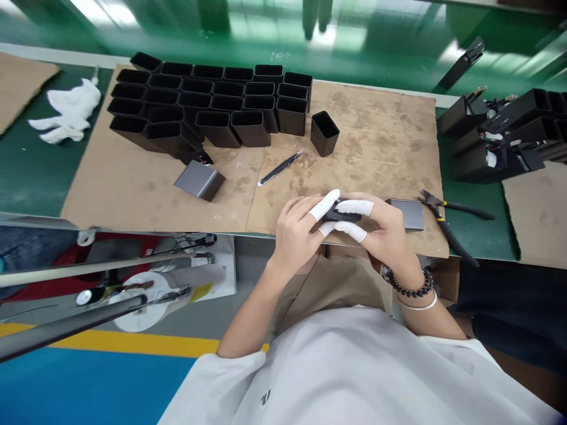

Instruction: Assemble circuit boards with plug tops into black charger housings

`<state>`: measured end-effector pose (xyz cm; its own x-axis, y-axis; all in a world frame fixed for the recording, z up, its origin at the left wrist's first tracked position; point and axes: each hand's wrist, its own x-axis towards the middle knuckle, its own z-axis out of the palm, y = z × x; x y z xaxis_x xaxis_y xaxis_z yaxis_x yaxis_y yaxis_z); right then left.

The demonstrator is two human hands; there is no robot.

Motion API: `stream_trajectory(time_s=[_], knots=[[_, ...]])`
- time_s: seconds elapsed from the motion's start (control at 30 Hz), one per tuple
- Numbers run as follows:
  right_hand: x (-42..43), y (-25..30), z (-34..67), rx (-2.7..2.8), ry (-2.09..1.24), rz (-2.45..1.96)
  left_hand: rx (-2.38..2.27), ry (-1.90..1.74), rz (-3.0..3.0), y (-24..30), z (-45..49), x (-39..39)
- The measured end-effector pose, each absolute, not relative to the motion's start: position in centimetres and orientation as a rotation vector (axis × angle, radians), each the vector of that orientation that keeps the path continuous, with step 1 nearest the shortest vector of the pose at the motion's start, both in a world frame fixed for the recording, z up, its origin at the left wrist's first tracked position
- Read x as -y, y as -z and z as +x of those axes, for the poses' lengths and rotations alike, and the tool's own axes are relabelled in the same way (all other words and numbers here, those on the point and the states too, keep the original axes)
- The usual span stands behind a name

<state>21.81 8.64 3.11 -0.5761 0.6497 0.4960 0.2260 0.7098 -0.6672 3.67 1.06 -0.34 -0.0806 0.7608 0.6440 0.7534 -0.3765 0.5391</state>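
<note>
Between my two hands, low over the front edge of the cardboard, is a small black part (343, 215); its kind is mostly hidden by my fingers. My left hand (301, 227) grips it from the left, with white finger cots on thumb and forefinger. From the right, my right hand (376, 227) closes on it, also with white finger cots. Just right of that hand lies a grey rectangular case (410, 214). Pliers (436, 212) with black-and-yellow handles rest beside the case. Tweezers (280, 169) lie beyond my hands, near a single black open-topped case (325, 134).
Several black open-topped cases (212, 103) stand in rows at the back left. A dark grey case (200, 179) lies in front of them. White gloves (71, 112) are at far left. More black cases (482, 136) with parts inside stand at the right on the green table (482, 239).
</note>
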Motion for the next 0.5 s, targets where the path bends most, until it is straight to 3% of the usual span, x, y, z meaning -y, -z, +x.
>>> stream_trajectory(time_s=[0.17, 0.33, 0.5], knots=[[-8.4, -4.3, 22.3, 2.268, -0.444, -0.468, -1.480, -1.410, 1.720, -0.7, 2.1, -0.4], [-6.0, -5.3, 22.1, 2.099, -0.236, -0.623, -1.352, -1.817, 1.336, -0.2, 1.8, -0.4], [-5.9, -3.4, 21.2, 2.047, -0.182, -0.597, -1.498, -1.855, 1.268, 0.5, 2.0, -1.1]])
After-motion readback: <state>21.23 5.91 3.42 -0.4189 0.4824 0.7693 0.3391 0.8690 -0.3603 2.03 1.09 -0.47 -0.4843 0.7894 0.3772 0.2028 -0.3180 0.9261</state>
